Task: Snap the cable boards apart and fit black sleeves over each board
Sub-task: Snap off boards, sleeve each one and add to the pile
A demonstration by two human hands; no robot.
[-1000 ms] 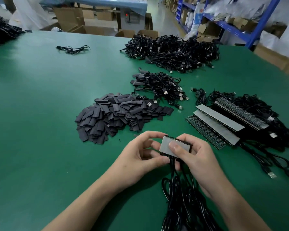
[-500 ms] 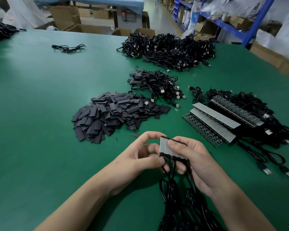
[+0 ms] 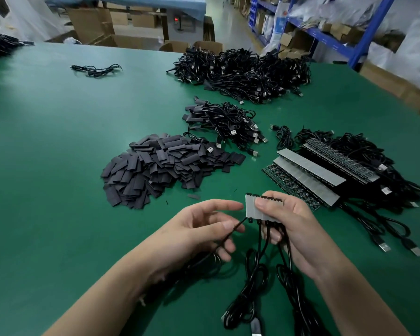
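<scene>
Nearest of all, the right hand (image 3: 286,221) pinches a short strip of joined cable boards (image 3: 257,209) between thumb and fingers, pale face toward the camera, black leads (image 3: 260,263) trailing down from its lower edge. The left hand (image 3: 199,229) sits just beside it with fingers loosely curled; the leftmost lead runs across its fingertips, though whether it truly grips that lead I cannot tell. By my reading the snapping step is in hand: the end board at the strip's left edge looks the next to break off, which calls for the left hand to pinch that board and bend it away. Beyond, on the green surface (image 3: 46,166), lies the heap of black sleeves (image 3: 160,168), with longer unbroken strips (image 3: 308,175) to the right and finished cable piles (image 3: 243,71) farther back.
</scene>
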